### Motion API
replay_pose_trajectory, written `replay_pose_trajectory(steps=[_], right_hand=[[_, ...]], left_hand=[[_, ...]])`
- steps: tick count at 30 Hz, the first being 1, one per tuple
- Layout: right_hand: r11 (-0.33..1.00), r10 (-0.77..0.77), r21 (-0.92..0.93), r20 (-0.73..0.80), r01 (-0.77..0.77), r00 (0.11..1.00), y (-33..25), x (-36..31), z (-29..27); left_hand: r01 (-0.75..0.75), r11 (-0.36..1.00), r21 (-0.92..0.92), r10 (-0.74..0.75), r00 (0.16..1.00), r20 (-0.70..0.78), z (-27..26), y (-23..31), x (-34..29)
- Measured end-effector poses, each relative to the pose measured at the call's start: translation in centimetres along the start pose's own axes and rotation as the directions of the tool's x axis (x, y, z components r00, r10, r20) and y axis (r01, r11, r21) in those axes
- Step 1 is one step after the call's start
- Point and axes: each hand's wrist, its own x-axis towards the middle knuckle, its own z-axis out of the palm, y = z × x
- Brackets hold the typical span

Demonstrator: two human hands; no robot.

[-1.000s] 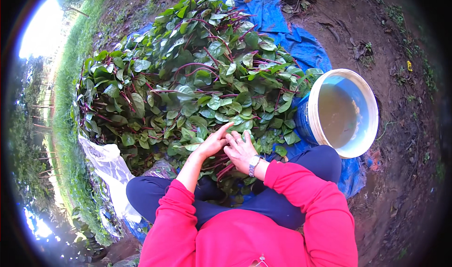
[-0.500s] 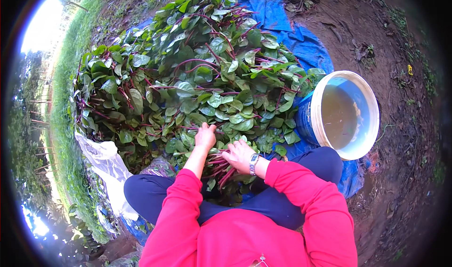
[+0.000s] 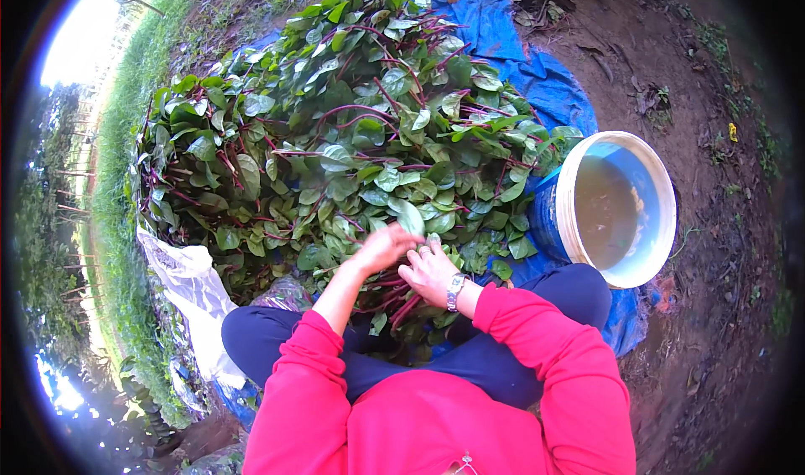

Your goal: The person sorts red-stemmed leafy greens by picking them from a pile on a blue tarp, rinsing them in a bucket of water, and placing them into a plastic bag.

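At nine o'clock from my lap a white plastic sheet (image 3: 189,295) lies crumpled on the ground beside the grass. Moving right, the big heap of green leaves with purple-red stems (image 3: 335,148) fills the blue tarp (image 3: 537,81) from ten to one o'clock. My left hand (image 3: 387,247) sits at the near edge of the heap, fingers curled down into the leaves; I judge it is gathering stems, but I cannot tell how firmly it grips. Just beside it, at its three o'clock, my right hand (image 3: 429,274) presses on a bunch of red stems (image 3: 401,307), fingers narrow around them, a watch on the wrist. Further right, at three o'clock, a white-rimmed blue bucket (image 3: 616,211) holds murky water. The risk I see: the stems look brittle, so a hard pull could snap them, and a stray elbow could tip the bucket over my knee.
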Motion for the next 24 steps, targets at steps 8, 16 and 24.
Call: replay_pose_trajectory(steps=[8, 16, 24], right_hand=[[0.997, 0.083, 0.007, -0.071, -0.082, 0.994, 0.2, 0.1, -1.0], [0.947, 0.083, 0.279, 0.259, -0.157, 0.962, 0.6, -0.1, -0.8], [0.981, 0.053, 0.180, 0.116, -0.074, 0.992, 0.1, -0.1, -1.4]], left_hand=[[0.214, 0.815, -0.538, -0.176, 0.977, 0.121, 1.9, -2.7, -0.8], [0.418, 0.729, -0.542, -0.219, 0.893, 0.394, 2.4, -2.5, 1.2], [0.555, 0.634, 0.538, -0.399, 0.832, -0.386, 5.3, -8.7, 3.2]])
